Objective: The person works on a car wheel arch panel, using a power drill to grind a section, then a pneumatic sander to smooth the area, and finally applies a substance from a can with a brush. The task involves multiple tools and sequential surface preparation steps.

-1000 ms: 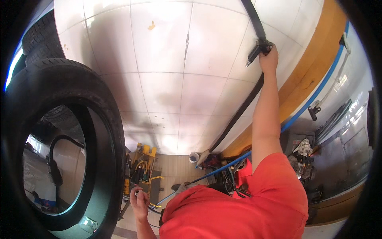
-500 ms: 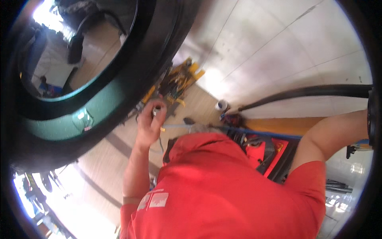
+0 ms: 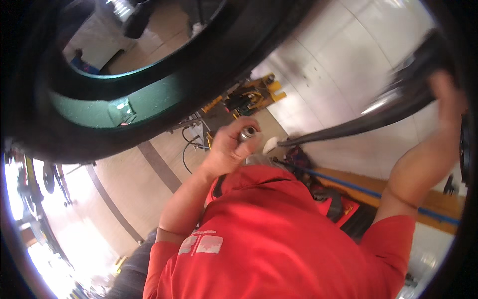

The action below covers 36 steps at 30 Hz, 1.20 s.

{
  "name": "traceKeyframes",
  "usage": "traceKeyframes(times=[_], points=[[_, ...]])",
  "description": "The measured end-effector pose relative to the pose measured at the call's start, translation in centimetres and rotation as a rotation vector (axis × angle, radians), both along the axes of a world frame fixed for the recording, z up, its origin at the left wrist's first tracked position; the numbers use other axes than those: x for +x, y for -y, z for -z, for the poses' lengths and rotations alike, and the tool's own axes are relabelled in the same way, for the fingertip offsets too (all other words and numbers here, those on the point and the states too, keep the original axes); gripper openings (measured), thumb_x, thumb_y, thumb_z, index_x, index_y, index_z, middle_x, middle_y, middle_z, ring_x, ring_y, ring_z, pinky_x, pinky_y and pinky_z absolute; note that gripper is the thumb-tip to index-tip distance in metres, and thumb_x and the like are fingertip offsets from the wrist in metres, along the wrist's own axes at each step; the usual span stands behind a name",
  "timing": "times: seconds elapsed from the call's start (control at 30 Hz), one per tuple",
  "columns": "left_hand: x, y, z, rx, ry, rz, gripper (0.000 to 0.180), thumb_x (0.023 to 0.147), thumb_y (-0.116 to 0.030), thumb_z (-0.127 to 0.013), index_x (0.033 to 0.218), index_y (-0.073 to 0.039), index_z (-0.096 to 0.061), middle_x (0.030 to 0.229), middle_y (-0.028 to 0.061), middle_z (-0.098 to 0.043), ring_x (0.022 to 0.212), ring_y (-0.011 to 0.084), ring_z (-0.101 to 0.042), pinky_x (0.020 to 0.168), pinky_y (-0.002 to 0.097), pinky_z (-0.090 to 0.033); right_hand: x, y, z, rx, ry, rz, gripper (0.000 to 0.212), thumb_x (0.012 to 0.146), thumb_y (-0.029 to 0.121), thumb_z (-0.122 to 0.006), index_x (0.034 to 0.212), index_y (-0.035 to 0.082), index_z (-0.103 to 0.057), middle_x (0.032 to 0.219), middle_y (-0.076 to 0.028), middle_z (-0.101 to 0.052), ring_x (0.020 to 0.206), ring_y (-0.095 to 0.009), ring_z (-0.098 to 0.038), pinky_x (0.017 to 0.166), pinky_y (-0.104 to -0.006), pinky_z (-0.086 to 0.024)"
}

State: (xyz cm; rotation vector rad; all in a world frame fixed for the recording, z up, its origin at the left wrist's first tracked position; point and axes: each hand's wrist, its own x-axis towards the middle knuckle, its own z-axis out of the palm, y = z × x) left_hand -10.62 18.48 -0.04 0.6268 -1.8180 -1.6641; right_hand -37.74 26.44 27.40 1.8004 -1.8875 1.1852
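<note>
In the head view, a white tiled wall (image 3: 338,60) rises on the right, with a brown band (image 3: 433,202) along its lower edge, and a pale floor (image 3: 132,182) crossed by dark stripes spreads out on the left. A large black tire (image 3: 261,37) fills the far left, its inner side showing a shiny green area (image 3: 159,94). Just beyond the left hand (image 3: 230,149), near the foot of the wall, sits a yellow tool tray (image 3: 277,94) filled with tools. The left hand is closed around a short silver metal tube (image 3: 247,133), its open end facing up toward the camera, in front of the person's red shirt (image 3: 279,234). The right hand (image 3: 448,94) is stretched out to the far right and heavily blurred; it overlaps a dark tool (image 3: 423,65) by the wall, but whether its fingers are closed on it I cannot tell. A black hose (image 3: 358,124) slants along the wall between the two hands, and a blue hose (image 3: 343,180) runs nearer the person, beside the right arm.
</note>
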Motion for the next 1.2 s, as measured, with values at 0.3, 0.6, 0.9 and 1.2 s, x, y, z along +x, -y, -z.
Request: traceKeyframes(times=[0.3, 0.6, 0.9, 1.2], points=[[0.2, -1.4, -1.7, 0.022, 0.03, -0.024, 0.022, 0.087, -0.017, -0.07, 0.101, -0.002, -0.062, 0.071, 0.0096, -0.058, 0.063, 0.0177, -0.056, 0.059, 0.0323, -0.047, 6.9, 3.1, 15.0, 0.328, 0.248, -0.171, 0.069, 0.076, -0.007, -0.07, 0.135, 0.004, -0.036, 0.097, -0.01, -0.062, 0.078, -0.012, -0.06, 0.071, -0.0279, -0.052], [1.3, -2.6, 0.1, 0.089, 0.245, -0.007, 0.035, 0.091, -0.029, -0.067, 0.113, -0.003, -0.061, 0.084, 0.0251, -0.063, 0.078, 0.0411, -0.063, 0.07, 0.0425, -0.051, 3.3, 2.7, 20.2, 0.543, 0.522, -0.431, 0.072, 0.073, 0.009, -0.084, 0.128, -0.001, -0.039, 0.1, -0.012, -0.063, 0.085, -0.018, -0.062, 0.078, -0.0338, -0.052], [-0.4, -7.1, 2.1, -0.017, 0.471, 0.277, 0.036, 0.085, -0.04, -0.07, 0.106, -0.01, -0.067, 0.09, 0.0173, -0.069, 0.087, 0.0367, -0.067, 0.075, 0.0473, -0.052, -3.9, -1.0, 22.6, 1.621, 0.571, -1.009, 0.068, 0.072, 0.007, -0.087, 0.133, 0.003, -0.056, 0.108, -0.007, -0.068, 0.099, -0.015, -0.062, 0.087, -0.0301, -0.05], [-1.3, -7.7, 3.1, 0.044, 0.458, 0.218, 0.038, 0.082, -0.04, -0.073, 0.099, -0.006, -0.069, 0.086, 0.0189, -0.07, 0.082, 0.0368, -0.068, 0.073, 0.0465, -0.053, -1.4, 0.2, 23.1, 1.598, 0.708, -0.954, 0.075, 0.074, 0.01, -0.084, 0.14, 0.005, -0.049, 0.113, -0.007, -0.062, 0.098, -0.017, -0.06, 0.089, -0.0312, -0.049]])
